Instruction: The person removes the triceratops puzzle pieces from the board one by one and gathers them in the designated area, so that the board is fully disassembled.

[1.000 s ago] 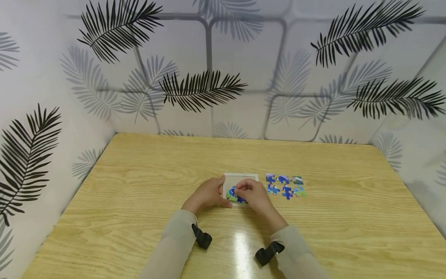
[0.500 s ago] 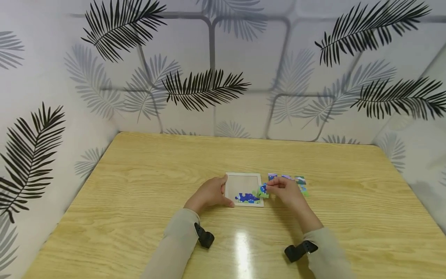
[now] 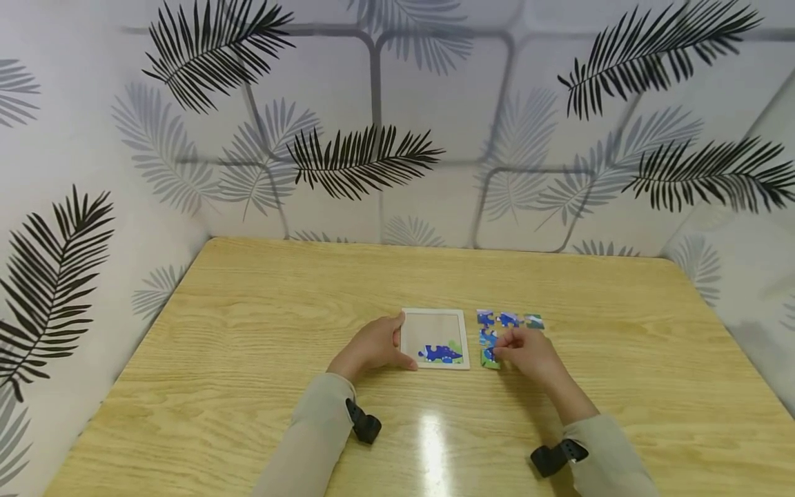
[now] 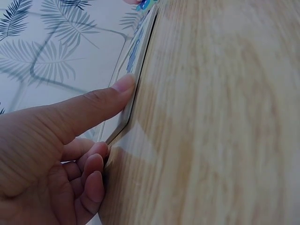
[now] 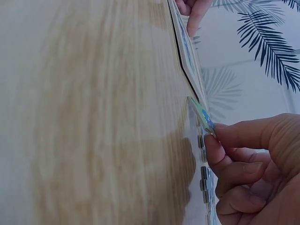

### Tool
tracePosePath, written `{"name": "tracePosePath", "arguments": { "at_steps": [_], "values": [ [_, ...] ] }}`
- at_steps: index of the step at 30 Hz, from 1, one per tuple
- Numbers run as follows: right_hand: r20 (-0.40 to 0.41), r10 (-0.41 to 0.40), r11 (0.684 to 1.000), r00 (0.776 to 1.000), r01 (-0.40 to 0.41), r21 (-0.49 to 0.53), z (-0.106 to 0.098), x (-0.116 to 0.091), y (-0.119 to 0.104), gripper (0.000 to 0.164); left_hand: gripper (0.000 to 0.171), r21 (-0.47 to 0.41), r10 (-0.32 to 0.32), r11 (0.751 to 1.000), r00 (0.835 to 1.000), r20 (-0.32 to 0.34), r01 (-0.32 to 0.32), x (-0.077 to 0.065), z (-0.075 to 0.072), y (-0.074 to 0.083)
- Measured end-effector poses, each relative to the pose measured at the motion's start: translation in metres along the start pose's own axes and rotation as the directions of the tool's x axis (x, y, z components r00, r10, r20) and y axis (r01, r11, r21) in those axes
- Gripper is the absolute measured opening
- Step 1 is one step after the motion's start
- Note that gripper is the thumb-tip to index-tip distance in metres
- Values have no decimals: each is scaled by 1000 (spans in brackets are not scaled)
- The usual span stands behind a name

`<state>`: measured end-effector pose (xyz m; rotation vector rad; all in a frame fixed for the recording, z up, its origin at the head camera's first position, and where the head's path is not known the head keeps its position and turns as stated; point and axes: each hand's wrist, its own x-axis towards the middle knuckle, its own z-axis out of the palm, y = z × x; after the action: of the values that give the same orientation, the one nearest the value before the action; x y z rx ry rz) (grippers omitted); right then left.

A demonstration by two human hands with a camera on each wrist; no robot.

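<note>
In the head view, my left hand (image 3: 371, 345) grips the left side of a white-rimmed puzzle tray (image 3: 428, 328), thumb at its near edge. Joined dark blue and green puzzle pieces (image 3: 444, 353) lie in the tray's near right part. Just right of the tray, my right hand (image 3: 531, 355) pinches a green and blue puzzle piece (image 3: 488, 359) between thumb and index finger. The right wrist view shows that piece (image 5: 202, 115) tilted, its lower edge at or just above the table; contact is hard to tell. The left wrist view shows the left thumb (image 4: 123, 83) against the tray's edge.
Several loose puzzle pieces (image 3: 509, 319) lie right of the tray, some partly hidden behind the right hand. All rests on a wood-grain table (image 3: 279, 297). A leaf-patterned wall (image 3: 428, 207) rises at its far edge. Each wrist wears a black strapped camera (image 3: 366, 426).
My right hand has carried the pinched piece from over the tray, rightward, to the table beside the loose pieces. The joined pieces in the tray are uncovered. My left hand keeps its grip.
</note>
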<state>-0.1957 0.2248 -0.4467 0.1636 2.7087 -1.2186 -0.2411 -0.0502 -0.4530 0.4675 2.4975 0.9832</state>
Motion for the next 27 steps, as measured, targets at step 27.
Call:
{"name": "tracePosePath", "arguments": {
  "at_steps": [27],
  "values": [
    [-1,-146,989,989,146,-23,10,2,-20,10,101,-15,6,1000,1000,-7,-6,-2,0,0]
  ]
}}
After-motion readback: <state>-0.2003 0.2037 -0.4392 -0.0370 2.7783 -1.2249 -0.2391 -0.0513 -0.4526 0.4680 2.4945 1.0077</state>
